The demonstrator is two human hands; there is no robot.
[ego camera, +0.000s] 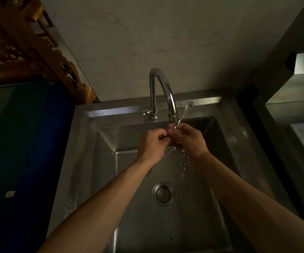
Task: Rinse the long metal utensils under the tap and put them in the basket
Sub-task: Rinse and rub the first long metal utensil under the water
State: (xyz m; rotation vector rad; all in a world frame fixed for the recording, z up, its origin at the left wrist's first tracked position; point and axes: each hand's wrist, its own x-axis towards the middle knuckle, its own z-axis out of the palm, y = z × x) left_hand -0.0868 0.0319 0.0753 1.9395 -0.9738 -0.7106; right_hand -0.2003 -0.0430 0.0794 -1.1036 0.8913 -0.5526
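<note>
Our two bare arms reach over the sink [85, 161]. Our right hand [189, 141] is curled around a long metal utensil [184, 112] under the tap [165, 88]. Our left hand [152, 145] pinches its lower end. Water splashes down below.

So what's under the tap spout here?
Both hands, left hand and right hand, meet under the tap spout, holding a thin metal utensil. Water falls below. Their grip hides its lower end.
</note>
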